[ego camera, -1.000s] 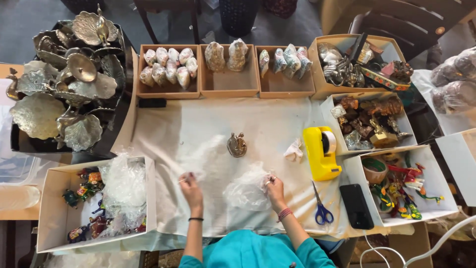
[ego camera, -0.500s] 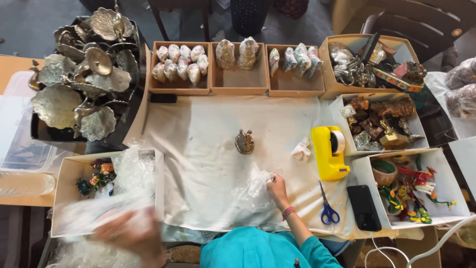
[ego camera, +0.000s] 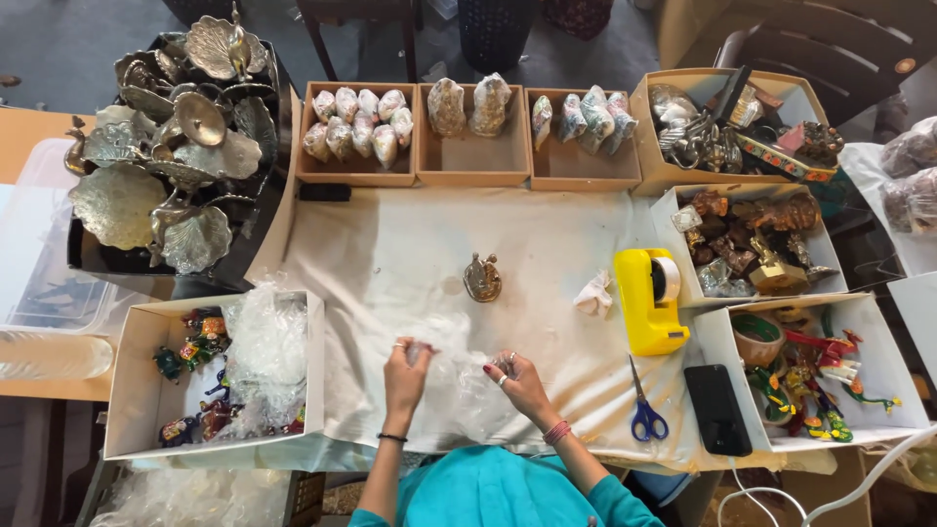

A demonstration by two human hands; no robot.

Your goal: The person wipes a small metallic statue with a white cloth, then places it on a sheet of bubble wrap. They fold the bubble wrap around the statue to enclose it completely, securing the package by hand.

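My left hand [ego camera: 406, 371] and my right hand [ego camera: 517, 381] both grip a sheet of clear plastic wrap [ego camera: 459, 376] spread on the white cloth [ego camera: 410, 254] in front of me. A small brass figurine [ego camera: 482, 278] stands on the cloth just beyond my hands, untouched. A crumpled white paper wad [ego camera: 592, 295] lies to its right, beside a yellow tape dispenser [ego camera: 650, 298].
Blue-handled scissors [ego camera: 644, 415] and a black phone [ego camera: 717, 410] lie at right. Boxes of wrapped items [ego camera: 356, 127] line the back edge. Metal leaf dishes [ego camera: 166, 146] pile at left. A box with painted figurines and plastic wrap [ego camera: 220, 371] sits near left; boxes of figurines [ego camera: 810, 366] stand at right.
My left hand reached down to the left near the box of plastic wrap, then came back to the cloth; both hands now hold a clear sheet.
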